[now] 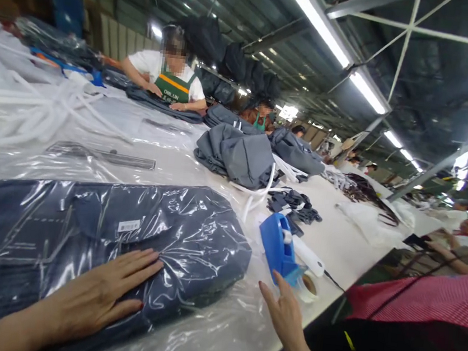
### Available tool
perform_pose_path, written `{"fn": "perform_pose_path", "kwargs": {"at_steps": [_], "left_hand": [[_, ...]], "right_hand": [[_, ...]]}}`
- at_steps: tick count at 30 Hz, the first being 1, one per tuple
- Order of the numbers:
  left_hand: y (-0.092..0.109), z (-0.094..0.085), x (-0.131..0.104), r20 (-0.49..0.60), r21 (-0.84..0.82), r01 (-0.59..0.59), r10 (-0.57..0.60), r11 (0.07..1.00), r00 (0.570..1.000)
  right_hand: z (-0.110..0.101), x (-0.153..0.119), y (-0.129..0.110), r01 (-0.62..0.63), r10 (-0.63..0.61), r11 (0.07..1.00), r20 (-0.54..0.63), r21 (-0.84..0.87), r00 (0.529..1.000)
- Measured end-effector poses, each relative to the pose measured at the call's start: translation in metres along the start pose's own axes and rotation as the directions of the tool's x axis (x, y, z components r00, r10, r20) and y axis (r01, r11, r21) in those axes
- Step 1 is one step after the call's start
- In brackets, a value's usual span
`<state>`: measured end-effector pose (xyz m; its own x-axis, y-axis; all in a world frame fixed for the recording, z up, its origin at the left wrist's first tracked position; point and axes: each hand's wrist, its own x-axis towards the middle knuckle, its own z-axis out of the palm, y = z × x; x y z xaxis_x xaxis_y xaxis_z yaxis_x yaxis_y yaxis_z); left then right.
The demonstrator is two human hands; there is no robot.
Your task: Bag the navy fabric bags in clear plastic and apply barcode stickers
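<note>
A dark blue-grey folded garment in a clear plastic bag (205,240) lies across the near left of the table, with a small white label (129,225) on it. My left hand (97,295) rests flat on the bag, fingers spread. Over the table edge side, my right hand (284,311) is held with its fingers apart, close to a blue tape dispenser (277,245). Nothing shows between its fingers. A roll of tape (309,285) lies just beyond that hand, and a white handheld device with a cord (308,255) sits beside the dispenser.
Grey fabric bundles (236,153) and small dark pieces (296,205) lie further up the white table (338,227). Loose clear plastic (84,119) covers the left. A person in a green apron (174,87) handles dark fabric across the table. Red mesh fabric (427,296) is at right.
</note>
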<state>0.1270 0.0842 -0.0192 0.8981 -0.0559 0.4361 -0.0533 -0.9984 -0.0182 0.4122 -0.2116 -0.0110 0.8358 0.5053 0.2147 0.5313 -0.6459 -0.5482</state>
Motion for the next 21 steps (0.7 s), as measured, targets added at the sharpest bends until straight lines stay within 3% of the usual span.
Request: {"fn": "perform_pose_path", "kwargs": {"at_steps": [3, 10, 12, 14, 17, 21], "left_hand": [[0.002, 0.0, 0.001, 0.051, 0.04, -0.022, 0.02, 0.999, 0.999], [0.01, 0.002, -0.01, 0.114, 0.059, 0.084, -0.091, 0.995, 0.989], [0.012, -0.002, -0.011, 0.131, 0.072, 0.095, -0.104, 0.993, 0.986], [0.014, -0.007, -0.01, 0.132, 0.077, 0.075, -0.085, 0.994, 0.988], [0.018, -0.015, -0.007, 0.117, 0.092, 0.03, -0.041, 0.995, 0.992], [0.019, -0.016, -0.007, 0.12, 0.085, 0.031, -0.041, 0.996, 0.992]], "right_hand": [[0.001, -0.01, 0.015, -0.115, 0.114, 0.993, 0.075, 0.003, 0.991], [-0.009, -0.013, 0.035, -0.125, 0.106, 0.986, 0.168, 0.11, 0.98], [-0.014, -0.022, 0.042, -0.186, 0.147, 0.966, 0.215, 0.178, 0.966], [-0.018, -0.033, 0.05, -0.3, 0.206, 0.9, 0.297, 0.317, 0.932], [-0.025, -0.046, 0.065, -0.447, 0.239, 0.724, 0.416, 0.526, 0.877], [-0.034, -0.05, 0.084, -0.505, 0.25, 0.534, 0.444, 0.678, 0.86]]}}
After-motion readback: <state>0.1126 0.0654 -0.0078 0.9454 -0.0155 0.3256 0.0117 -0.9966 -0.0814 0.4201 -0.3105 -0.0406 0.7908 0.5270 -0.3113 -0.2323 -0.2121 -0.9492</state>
